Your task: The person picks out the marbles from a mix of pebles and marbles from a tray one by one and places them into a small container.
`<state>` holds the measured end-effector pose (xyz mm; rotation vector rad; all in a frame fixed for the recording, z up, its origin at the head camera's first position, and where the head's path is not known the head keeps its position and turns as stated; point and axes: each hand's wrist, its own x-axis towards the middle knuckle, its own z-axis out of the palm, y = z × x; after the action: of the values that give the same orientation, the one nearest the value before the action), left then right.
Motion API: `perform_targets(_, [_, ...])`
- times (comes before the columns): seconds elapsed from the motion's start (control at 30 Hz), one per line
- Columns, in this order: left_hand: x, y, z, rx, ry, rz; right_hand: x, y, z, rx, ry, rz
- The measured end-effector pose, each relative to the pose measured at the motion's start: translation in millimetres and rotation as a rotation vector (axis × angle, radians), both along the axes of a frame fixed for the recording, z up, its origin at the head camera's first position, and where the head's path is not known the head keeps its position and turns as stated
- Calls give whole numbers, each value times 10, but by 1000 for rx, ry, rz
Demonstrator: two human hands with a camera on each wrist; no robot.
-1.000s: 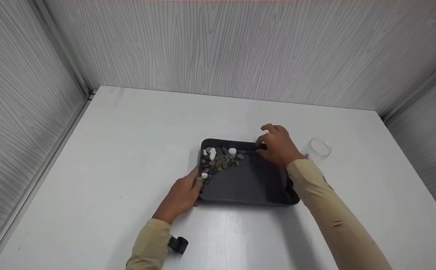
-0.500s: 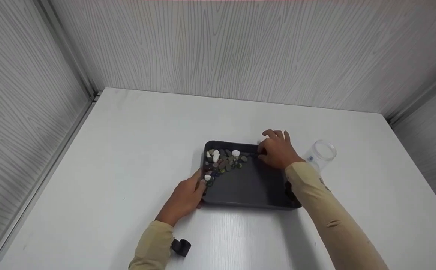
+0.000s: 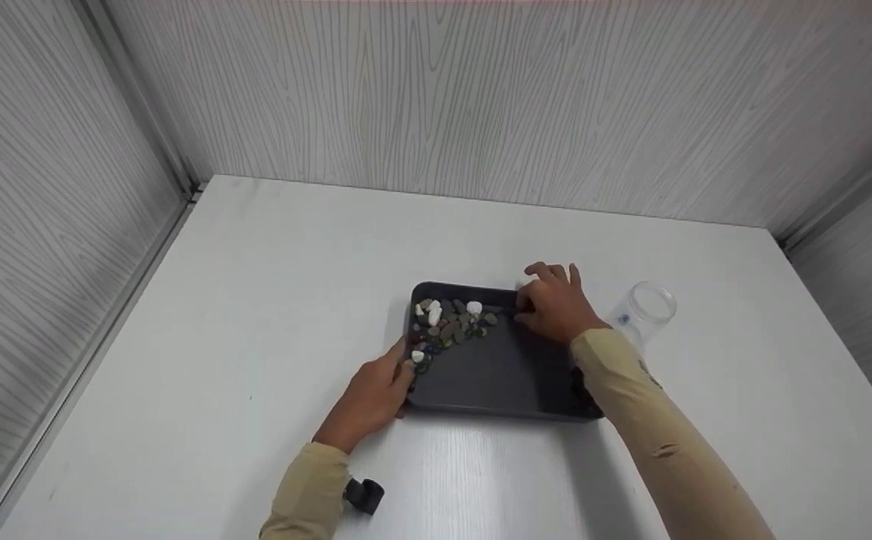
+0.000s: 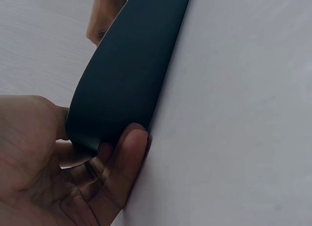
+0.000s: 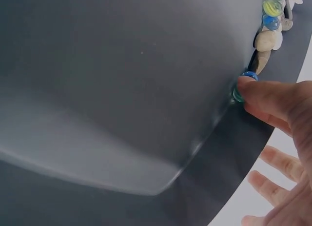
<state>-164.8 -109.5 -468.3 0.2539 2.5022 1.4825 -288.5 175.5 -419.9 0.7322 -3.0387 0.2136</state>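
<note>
A dark grey rectangular tray (image 3: 495,371) lies on the white table, with pebbles (image 3: 450,322) and glass marbles gathered along its left and far sides. My left hand (image 3: 367,386) grips the tray's left wall near the front corner; in the left wrist view its fingers (image 4: 126,157) curl round the corner from outside. My right hand (image 3: 555,300) reaches to the far wall. There, in the right wrist view, its thumb and forefinger pinch a green marble (image 5: 237,94) that is partly hidden. A blue marble (image 5: 250,75) touches the thumb tip. The other fingers spread outside the wall.
A clear jar (image 3: 647,306) with a small blue thing in it stands right of the tray, partly behind the right forearm. White wood-grain panels (image 3: 436,97) enclose the table at the back and sides. A black band fitting (image 3: 364,495) sits at the left wrist.
The whole view has shifted slightly, so tray, jar and hands appear a little lower and further right. The right hand's fingers have closed in at the far wall; the left hand keeps its hold.
</note>
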Motion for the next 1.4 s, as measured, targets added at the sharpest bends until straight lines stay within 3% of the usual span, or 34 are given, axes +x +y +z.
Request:
perform_targets(0.33, [38,12,-25,-17,-46,9,65,23,-107,11,5,21])
perform_targets(0.5, [53,11,-32,-20,-42,3,94,56,-118,-37,13,41])
perform_targets(0.93, [-7,19,-28,-31,0,20,208,225,416,-265,174,93])
perform_targets(1.4, [-15,14,-14,-27,-11,17,365,1066,785,-371,310,-37])
